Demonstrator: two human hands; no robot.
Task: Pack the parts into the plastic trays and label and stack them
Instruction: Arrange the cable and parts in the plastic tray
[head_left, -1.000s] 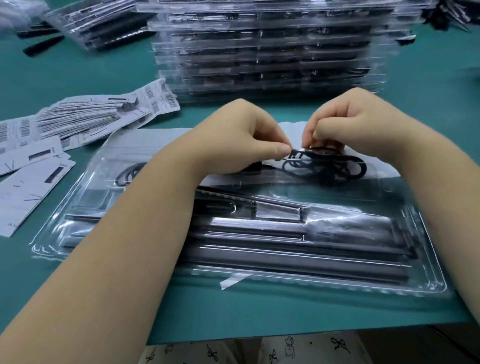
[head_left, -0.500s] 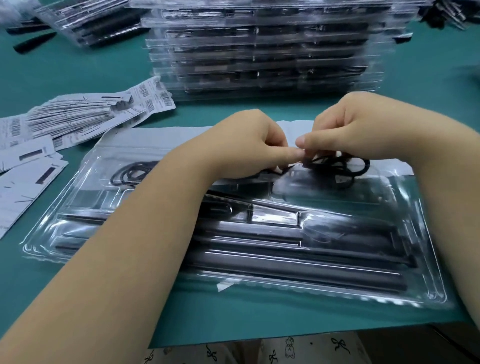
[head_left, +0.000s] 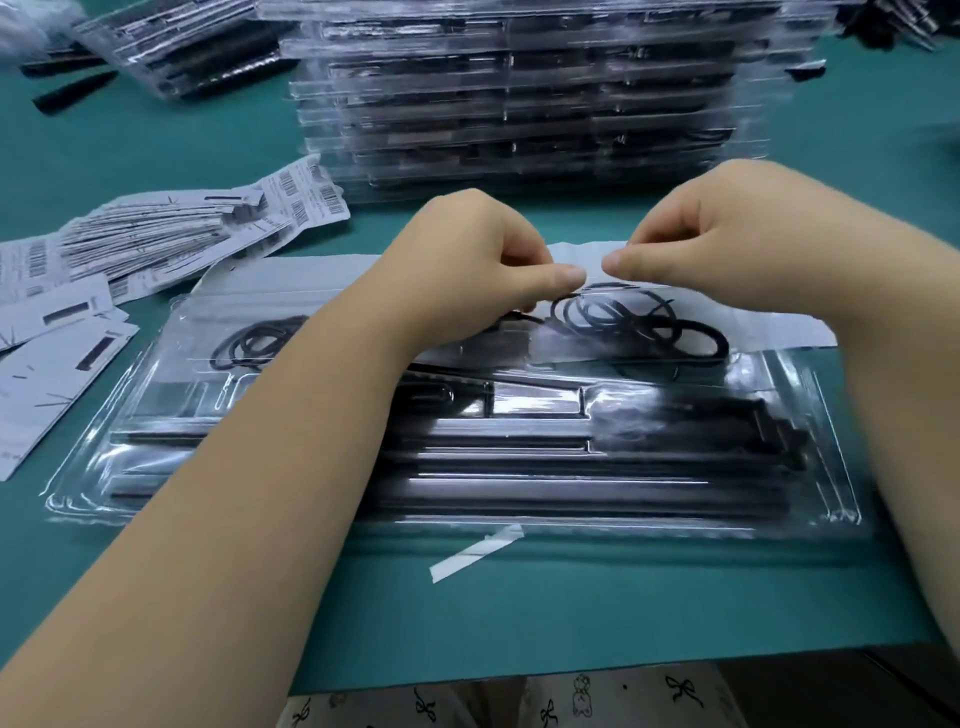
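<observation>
Two hands meet over the far edge of a clear plastic tray on the green bench, the left hand curled with its thumb and fingers pinching a thin black strand, the right hand curled with fingertips pinched together, though what it grips cannot be made out. Black rubber rings lie in the tray's far compartment just below the fingertips, long black strips fill its near channels, and both forearms hide much of it. Barcoded paper labels, their print too small to read, lie fanned at left beside a stack of packed trays cut off at the top.
</observation>
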